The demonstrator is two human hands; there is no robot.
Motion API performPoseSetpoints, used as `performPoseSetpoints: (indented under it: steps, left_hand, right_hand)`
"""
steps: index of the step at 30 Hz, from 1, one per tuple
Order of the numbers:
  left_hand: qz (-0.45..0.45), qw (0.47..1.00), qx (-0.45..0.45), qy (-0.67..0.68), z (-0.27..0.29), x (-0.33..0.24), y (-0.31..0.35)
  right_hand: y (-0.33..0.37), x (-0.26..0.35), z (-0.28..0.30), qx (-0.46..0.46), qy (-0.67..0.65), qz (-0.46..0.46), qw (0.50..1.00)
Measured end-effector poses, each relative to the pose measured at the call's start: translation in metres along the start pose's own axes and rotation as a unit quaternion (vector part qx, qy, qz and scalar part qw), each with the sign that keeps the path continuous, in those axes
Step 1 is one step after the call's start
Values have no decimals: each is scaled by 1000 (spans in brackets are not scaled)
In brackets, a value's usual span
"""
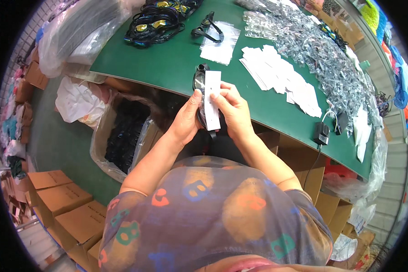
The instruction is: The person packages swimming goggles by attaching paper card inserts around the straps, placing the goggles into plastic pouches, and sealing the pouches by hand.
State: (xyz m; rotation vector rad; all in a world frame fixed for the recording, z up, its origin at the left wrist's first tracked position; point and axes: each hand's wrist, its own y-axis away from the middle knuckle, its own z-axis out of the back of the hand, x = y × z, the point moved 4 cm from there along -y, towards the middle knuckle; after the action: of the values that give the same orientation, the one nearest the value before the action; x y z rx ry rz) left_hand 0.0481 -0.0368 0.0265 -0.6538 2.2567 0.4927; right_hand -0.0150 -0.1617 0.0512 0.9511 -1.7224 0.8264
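Note:
My left hand (186,119) and my right hand (233,111) are together just off the near edge of the green table (167,59). Between them they hold a pair of black swim goggles (198,80) with a white paper card (211,97) laid along it. The left thumb presses the goggles' side. My right fingers pinch the card. The goggles' strap hangs down behind the card and is mostly hidden.
On the table lie a row of white cards (281,77), a heap of clear plastic bags (322,50), flat clear bags (220,43) and more goggles (156,22). A bag-lined box of black goggles (122,136) stands below; cardboard boxes (65,204) are at lower left.

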Motion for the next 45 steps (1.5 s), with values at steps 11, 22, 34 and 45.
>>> performPoseSetpoints:
  steps: [11,22,34,45]
  left_hand:
    - [18,992,72,-105,-13,-4,9]
    - [65,983,153,81,-27,-34,31]
    - [-33,987,66,-146,16,-27,16]
    - [27,989,119,-79,-34,-21,30]
  right_hand:
    - [-1,-20,7,-6,117,32,993]
    - [35,-22,-1,217,-378,-217,874]
    - [0,118,20,234,36,20,971]
    - [-55,75,-10,77,383,332,859]
